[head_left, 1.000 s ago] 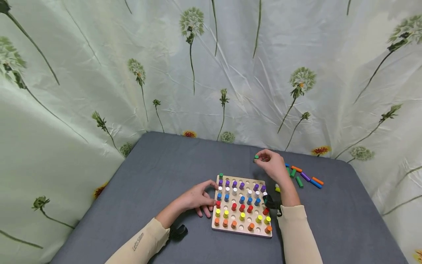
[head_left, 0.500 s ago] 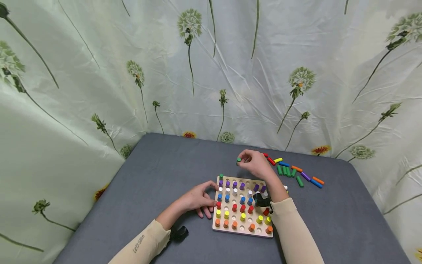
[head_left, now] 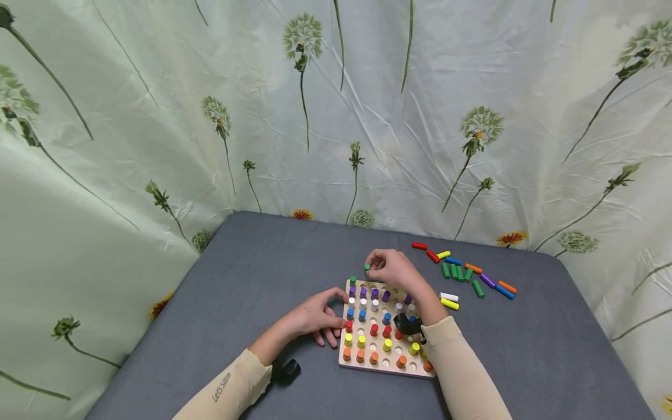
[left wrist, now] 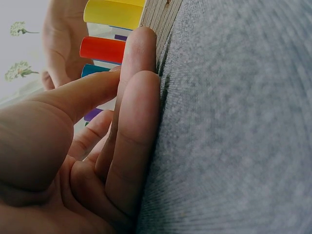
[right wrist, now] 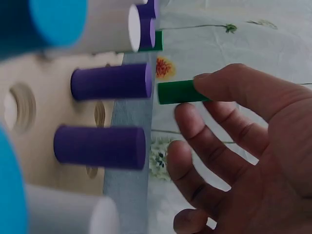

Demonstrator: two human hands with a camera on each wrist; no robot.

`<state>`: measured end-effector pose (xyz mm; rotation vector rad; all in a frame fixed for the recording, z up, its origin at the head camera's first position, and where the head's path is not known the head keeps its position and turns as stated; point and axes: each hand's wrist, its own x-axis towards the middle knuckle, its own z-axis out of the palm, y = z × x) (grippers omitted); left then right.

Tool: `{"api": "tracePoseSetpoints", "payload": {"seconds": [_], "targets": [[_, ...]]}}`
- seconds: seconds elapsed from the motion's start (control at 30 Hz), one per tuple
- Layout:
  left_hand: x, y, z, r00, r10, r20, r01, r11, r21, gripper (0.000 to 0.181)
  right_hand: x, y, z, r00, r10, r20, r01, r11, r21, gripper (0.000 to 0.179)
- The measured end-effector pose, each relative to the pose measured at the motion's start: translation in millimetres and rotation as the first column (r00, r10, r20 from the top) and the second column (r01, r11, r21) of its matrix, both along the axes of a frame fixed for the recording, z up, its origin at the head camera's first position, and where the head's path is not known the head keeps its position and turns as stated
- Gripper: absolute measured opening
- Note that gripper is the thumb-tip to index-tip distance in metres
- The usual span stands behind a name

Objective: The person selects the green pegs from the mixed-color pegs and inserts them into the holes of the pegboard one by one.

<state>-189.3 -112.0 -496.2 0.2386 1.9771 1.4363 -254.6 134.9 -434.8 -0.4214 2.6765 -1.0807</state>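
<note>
My right hand [head_left: 396,269] pinches a green peg [right wrist: 178,92] between thumb and fingers, just above the far edge of a wooden pegboard [head_left: 394,370]. The board holds upright pegs in coloured rows, orange nearest, then yellow, red, blue, white and purple. One green peg [head_left: 353,280] stands in the far left corner. My left hand [head_left: 314,315] rests at the board's left side, fingers extended and touching its edge close to a red peg [left wrist: 101,50]. The right forearm and its wrist camera hide part of the board's right side.
Loose pegs lie on the grey table [head_left: 294,256] to the right. Several green pegs [head_left: 454,270] lie among red, yellow, blue, orange and purple ones. A white peg [head_left: 449,297] and a yellow peg [head_left: 449,304] lie beside the board. A patterned curtain [head_left: 262,116] borders the table.
My right hand has carried the green peg leftward, then down toward the board's far left, uncovering loose pegs on the right. The left hand has stayed at the board's edge.
</note>
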Motion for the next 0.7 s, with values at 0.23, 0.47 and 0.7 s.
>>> {"api": "tracePoseSetpoints", "payload": {"seconds": [0.23,0.47,0.7], "targets": [[-2.9,-0.9,-2.2,1.0,0.002,-0.006,-0.002,1.0,-0.001,0.041,0.3,-3.3,-1.4,0.998,0.031,0.054,-0.033,0.999,0.035,0.009],[-3.2,-1.1,-2.5,1.0,0.001,0.0,-0.001,1.0,-0.004,0.041,-1.6,-4.4,-7.2,0.996,0.071,0.059,-0.076,0.993,0.087,0.011],[-1.6,-0.4,-0.8,1.0,0.0,0.001,0.0,1.0,-0.005,0.042,-1.2,-6.2,-9.0,0.993,0.072,0.09,-0.082,0.991,0.108,0.009]]}}
